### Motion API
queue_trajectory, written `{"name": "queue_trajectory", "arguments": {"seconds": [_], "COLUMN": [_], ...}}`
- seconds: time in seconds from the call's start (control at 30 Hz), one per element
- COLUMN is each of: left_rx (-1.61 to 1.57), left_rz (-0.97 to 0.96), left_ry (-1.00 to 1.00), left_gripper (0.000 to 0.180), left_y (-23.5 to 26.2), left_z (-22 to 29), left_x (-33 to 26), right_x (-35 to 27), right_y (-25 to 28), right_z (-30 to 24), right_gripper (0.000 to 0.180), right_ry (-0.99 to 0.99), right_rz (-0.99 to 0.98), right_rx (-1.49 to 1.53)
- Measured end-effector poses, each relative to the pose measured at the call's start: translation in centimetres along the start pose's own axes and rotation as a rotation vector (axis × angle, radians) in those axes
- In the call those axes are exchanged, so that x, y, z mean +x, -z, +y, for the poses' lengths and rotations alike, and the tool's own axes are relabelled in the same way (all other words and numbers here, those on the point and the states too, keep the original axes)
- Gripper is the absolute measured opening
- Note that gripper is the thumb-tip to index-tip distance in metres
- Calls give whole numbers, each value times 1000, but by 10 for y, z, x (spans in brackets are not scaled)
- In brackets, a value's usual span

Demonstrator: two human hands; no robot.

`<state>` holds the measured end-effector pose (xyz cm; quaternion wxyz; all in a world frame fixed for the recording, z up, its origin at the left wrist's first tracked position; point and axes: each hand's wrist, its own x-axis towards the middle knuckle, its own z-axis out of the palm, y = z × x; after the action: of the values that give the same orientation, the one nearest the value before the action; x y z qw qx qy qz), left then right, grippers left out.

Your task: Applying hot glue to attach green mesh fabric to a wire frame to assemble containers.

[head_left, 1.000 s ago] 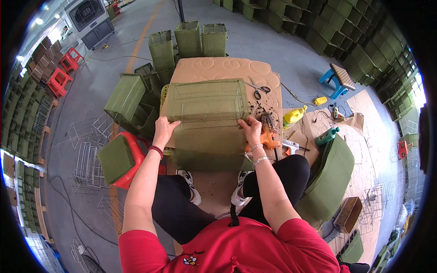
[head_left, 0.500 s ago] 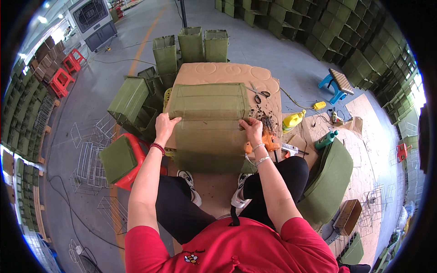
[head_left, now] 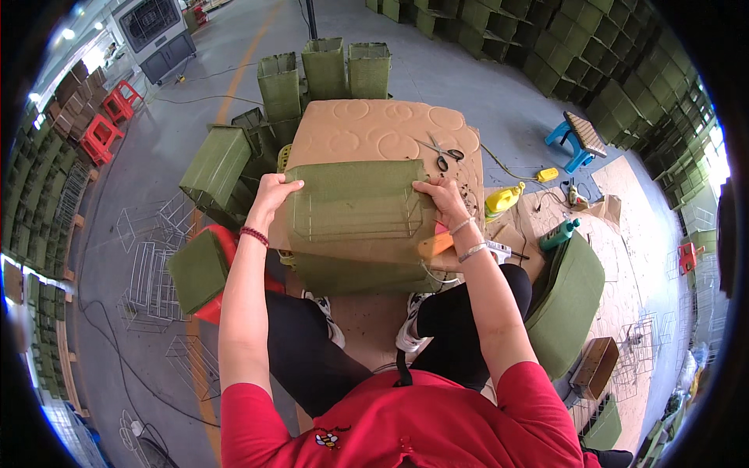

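A green fabric piece (head_left: 351,187) with a thin wire frame showing along it spans the space between my hands, over the near half of a padded brown work surface (head_left: 351,125). My left hand (head_left: 273,195) grips its left edge, thumb on top. Its right edge is pinched by my right hand (head_left: 443,200). The fabric's lower part hangs over the near edge toward my knees. Beside my right wrist lies an orange tool (head_left: 435,245), partly hidden. Scissors (head_left: 443,154) with dark handles rest open beyond my right hand.
Green fabric boxes (head_left: 324,66) stand behind the work surface, with more (head_left: 218,164) on the left. A red stool (head_left: 211,312) holds green panels. On the right are a yellow bottle (head_left: 503,200), a green bottle (head_left: 559,234), stacked green panels (head_left: 573,304) and a blue stool (head_left: 577,148).
Both hands have moved slightly away from me and still hold the piece. The fabric has tilted, so the wire frame now shows nearer to me and more of the padded surface appears beyond.
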<state>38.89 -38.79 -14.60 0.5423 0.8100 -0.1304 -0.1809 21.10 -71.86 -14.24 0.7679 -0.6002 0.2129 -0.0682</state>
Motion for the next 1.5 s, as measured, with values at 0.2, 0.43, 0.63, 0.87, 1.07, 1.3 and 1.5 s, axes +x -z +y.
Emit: {"name": "queue_trajectory", "arguments": {"seconds": [0.2, 0.43, 0.63, 0.87, 1.07, 1.3, 1.5], "left_rx": [-4, -199, -163, -11, 194, 84, -129], "left_rz": [-28, -84, 3, -24, -34, 42, -51], "left_ry": [52, 111, 73, 59, 84, 125, 103], "left_gripper": [16, 19, 20, 25, 18, 15, 16], "left_y": [0, -4, -7, -11, 1, -7, -2], "left_z": [0, 17, 17, 21, 7, 16, 1], "left_x": [30, 18, 7, -30, -40, -64, -69], "right_x": [25, 40, 34, 33, 29, 24, 31], "right_y": [-4, 8, 0, 3, -1, 2, 1], "right_z": [1, 22, 21, 30, 28, 25, 41], "right_gripper": [16, 15, 20, 24, 26, 26, 25], "right_ry": [68, 111, 139, 165, 173, 173, 255], "right_rz": [-14, 16, 58, 67, 130, 148, 121], "right_rx": [-159, -309, -296, -239, -335, -314, -187]}}
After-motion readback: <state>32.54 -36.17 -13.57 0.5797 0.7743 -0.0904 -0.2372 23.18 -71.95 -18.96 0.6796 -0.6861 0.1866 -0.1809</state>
